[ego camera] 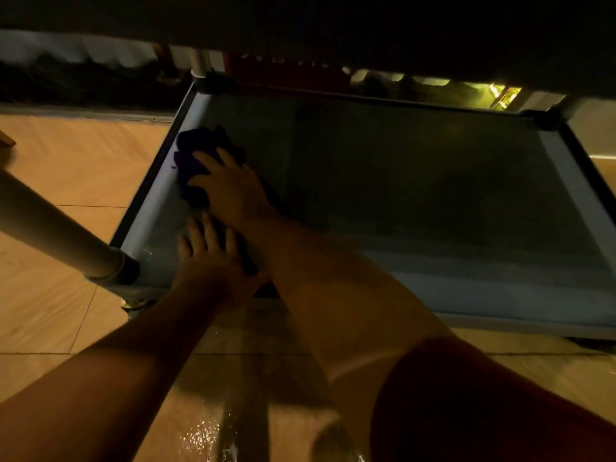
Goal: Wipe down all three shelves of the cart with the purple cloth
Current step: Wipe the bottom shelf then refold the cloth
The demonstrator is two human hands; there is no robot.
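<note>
The cart's lowest shelf (416, 181) is a dim grey tray with pale raised edges, filling the middle of the view. A dark purple cloth (200, 141) lies bunched at its left side, against the left rim. My right hand (230, 188) presses down on the cloth, fingers spread over it, with the arm reaching in from the lower right. Flat on the shelf near the front-left corner rests my left hand (210, 258), fingers apart, just in front of the right wrist. Part of the cloth is hidden under my right hand.
The shelf above (300, 21) hangs low as a dark band across the top. A pale cart post (50, 225) slants to the front-left corner, with a caster (133, 303) below. Orange floor tiles (83, 161) lie to the left, and wet glints (206, 435) show on the near floor.
</note>
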